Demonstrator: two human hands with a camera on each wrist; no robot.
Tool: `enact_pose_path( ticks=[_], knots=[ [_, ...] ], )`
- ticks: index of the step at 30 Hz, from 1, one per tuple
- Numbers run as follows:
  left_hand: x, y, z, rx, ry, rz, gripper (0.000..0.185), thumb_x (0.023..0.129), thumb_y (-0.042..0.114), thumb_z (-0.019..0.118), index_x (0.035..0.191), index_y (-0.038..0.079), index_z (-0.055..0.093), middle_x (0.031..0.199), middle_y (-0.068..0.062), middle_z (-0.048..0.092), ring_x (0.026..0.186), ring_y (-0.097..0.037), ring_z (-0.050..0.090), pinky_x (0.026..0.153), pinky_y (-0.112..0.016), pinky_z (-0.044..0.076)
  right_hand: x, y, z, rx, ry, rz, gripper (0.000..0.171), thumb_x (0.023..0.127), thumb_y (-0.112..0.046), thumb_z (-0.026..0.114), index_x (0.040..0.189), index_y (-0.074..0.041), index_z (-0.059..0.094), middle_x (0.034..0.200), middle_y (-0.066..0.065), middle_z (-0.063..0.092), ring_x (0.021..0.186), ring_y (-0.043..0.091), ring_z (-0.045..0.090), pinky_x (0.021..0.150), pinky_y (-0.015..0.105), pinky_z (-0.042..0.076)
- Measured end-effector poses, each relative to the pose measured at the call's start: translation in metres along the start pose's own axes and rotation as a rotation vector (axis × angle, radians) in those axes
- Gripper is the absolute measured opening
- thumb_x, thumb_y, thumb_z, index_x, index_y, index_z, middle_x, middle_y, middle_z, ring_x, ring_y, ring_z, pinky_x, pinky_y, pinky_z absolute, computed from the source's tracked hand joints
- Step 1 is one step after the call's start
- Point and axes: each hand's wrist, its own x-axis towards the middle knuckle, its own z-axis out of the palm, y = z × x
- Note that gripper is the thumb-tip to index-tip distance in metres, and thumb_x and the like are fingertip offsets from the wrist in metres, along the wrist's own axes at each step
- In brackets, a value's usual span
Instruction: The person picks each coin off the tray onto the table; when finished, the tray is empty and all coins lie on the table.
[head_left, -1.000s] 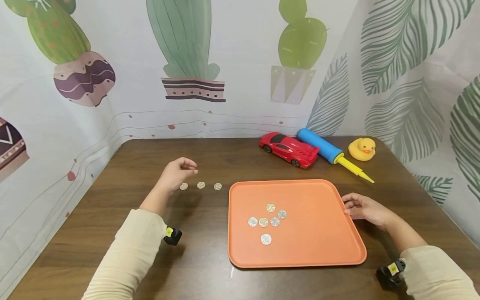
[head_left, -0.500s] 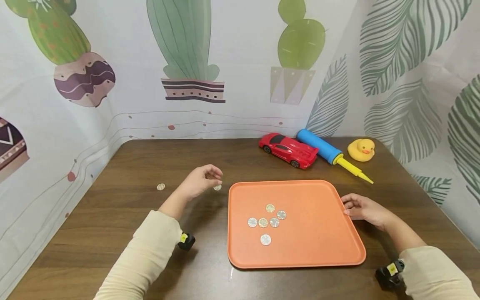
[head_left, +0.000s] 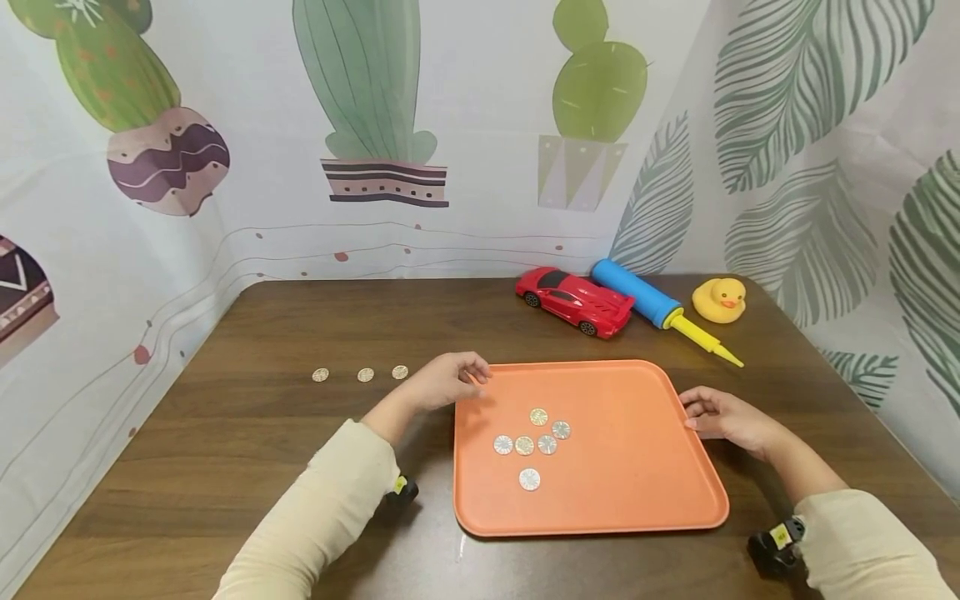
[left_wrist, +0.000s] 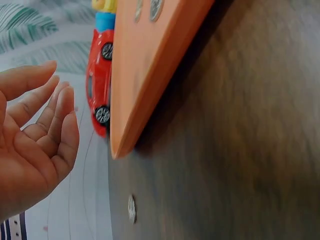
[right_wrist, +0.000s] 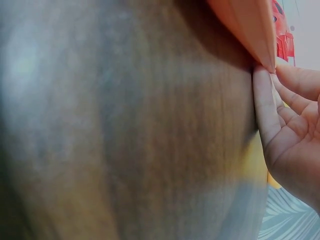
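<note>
My left hand hovers over the far left corner of the orange tray, fingers loosely bent and holding nothing. In the left wrist view that hand shows a gap between thumb and fingers. Several silver and gold coins lie on the tray, mostly in its left half. Three gold-toned coins sit in a row on the table left of the tray; the left hand and forearm may cover more. At the tray's right rim, my right hand holds the edge between thumb and fingers, also seen in the right wrist view.
Behind the tray stand a red toy car, a blue and yellow hand pump and a yellow rubber duck. A printed cloth backdrop hangs behind the brown wooden table.
My left hand has moved right, passing over the row of coins to the tray's corner, uncovering coins at the left. The right hand stays at the tray's rim.
</note>
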Motion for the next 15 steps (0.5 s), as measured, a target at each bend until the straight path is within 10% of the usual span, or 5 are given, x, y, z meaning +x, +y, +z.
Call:
enact_pose_path(
  ticks=[15],
  knots=[
    [0.027,0.009,0.033,0.150,-0.128,0.024,0.022,0.073,0.002,0.063,0.095,0.001,0.058,0.090,-0.008,0.059,0.080,-0.016,0.055,0.070,-0.020,0.042,0.000,0.001,0.000,-0.015,0.000,0.004,0.045,0.085,-0.002,0.049,0.113,0.022,0.024,0.090,0.012,0.050,0.079,0.014,0.054,0.071,0.027,0.046]
  ],
)
